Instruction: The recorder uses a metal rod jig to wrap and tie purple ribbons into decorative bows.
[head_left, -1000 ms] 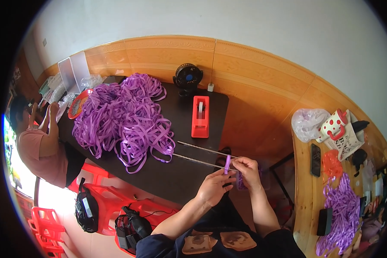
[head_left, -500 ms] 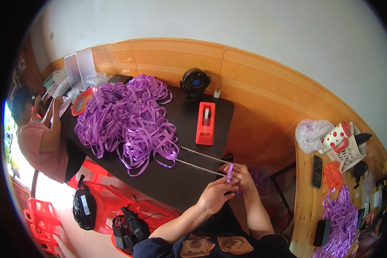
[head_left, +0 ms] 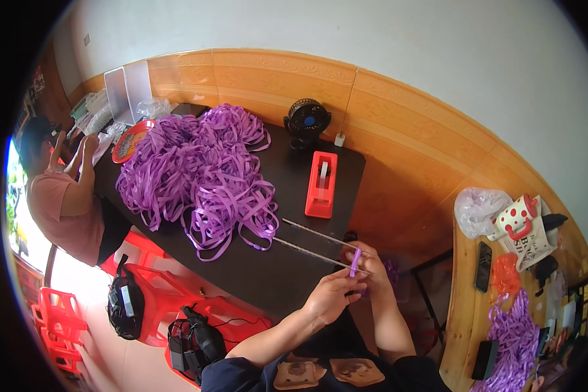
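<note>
Two thin metal rods (head_left: 315, 230) stick out side by side over the near right part of the dark table, toward my hands. A short loop of purple ribbon (head_left: 355, 262) lies across both rods near their ends. My left hand (head_left: 333, 295) is closed at the ribbon's lower end, its fingertips pinching there. My right hand (head_left: 374, 269) is bent round the rod ends just behind the ribbon, its fingers closed against it. Part of the right fingers' grip is hidden. A large tangled heap of purple ribbons (head_left: 189, 173) lies left of the rods.
A red tape dispenser (head_left: 321, 185) and a black fan (head_left: 307, 124) stand on the dark table (head_left: 261, 281). Red chairs (head_left: 157, 297) hold black bags. Another person (head_left: 65, 202) works at the far left. The wooden table (head_left: 460, 313) at right bears a phone, a mug and more ribbon.
The whole view has shifted slightly. Both hands stay at the ribbon loop on the rods, with little visible movement.
</note>
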Demonstrator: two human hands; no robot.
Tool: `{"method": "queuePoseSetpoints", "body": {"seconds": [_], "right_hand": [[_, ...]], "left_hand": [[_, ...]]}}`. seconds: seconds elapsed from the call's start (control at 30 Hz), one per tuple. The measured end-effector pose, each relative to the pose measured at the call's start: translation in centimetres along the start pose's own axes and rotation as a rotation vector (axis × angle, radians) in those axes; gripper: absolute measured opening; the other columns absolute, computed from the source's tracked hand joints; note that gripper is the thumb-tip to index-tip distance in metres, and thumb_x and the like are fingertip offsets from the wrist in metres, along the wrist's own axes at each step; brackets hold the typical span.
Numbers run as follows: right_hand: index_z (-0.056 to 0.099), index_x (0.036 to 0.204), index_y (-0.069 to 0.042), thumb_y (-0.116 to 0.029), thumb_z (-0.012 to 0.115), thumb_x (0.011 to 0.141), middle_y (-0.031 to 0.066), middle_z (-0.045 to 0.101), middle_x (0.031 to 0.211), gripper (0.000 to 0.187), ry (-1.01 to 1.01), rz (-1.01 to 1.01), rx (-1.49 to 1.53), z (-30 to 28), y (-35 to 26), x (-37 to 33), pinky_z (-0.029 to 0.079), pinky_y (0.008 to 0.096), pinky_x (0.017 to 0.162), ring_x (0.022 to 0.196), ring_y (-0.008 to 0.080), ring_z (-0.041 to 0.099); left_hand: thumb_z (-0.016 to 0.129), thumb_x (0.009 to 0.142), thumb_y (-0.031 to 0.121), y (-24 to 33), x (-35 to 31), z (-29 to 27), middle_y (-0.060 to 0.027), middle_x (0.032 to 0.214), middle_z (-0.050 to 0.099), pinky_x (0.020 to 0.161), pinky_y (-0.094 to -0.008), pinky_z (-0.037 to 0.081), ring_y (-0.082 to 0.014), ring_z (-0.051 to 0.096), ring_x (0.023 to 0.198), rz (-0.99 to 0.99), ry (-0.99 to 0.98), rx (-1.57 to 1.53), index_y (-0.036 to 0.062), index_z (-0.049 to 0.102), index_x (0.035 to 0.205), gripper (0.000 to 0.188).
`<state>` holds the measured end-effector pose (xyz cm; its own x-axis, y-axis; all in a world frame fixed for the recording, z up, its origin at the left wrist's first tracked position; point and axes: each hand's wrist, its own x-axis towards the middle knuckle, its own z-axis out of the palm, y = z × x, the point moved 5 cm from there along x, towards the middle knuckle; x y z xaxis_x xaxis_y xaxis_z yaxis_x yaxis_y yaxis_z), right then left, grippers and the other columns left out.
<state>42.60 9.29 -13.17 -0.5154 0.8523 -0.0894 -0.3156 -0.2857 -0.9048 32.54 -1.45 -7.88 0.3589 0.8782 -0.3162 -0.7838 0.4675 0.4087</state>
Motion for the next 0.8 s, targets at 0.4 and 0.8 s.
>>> {"method": "queuePoseSetpoints", "body": {"seconds": [0.4,0.8], "right_hand": [[0.029,0.140,-0.002,0.003,0.061,0.080,0.0157,0.063,0.094,0.068,0.176,-0.016,0.124,1.9,-3.4,-2.5,0.053,0.0337,0.078,0.083,0.0232,0.064],[0.028,0.141,-0.002,0.005,0.056,0.080,0.0154,0.063,0.088,0.068,0.202,-0.049,0.004,3.0,-4.0,-2.4,0.052,0.0289,0.072,0.080,0.0200,0.063]], "left_hand": [[0.050,0.090,0.009,0.1,-0.1,0.0,-0.0072,0.114,0.061,0.086,-0.0364,0.041,-0.0203,0.057,0.100,0.027,0.011,0.011,0.0062,0.055,0.115,0.026],[0.049,0.091,0.009,0.0,-0.1,-0.2,-0.0080,0.116,0.060,0.085,-0.0364,0.041,-0.0186,0.057,0.100,0.030,0.025,0.023,0.0052,0.054,0.115,0.025]]}}
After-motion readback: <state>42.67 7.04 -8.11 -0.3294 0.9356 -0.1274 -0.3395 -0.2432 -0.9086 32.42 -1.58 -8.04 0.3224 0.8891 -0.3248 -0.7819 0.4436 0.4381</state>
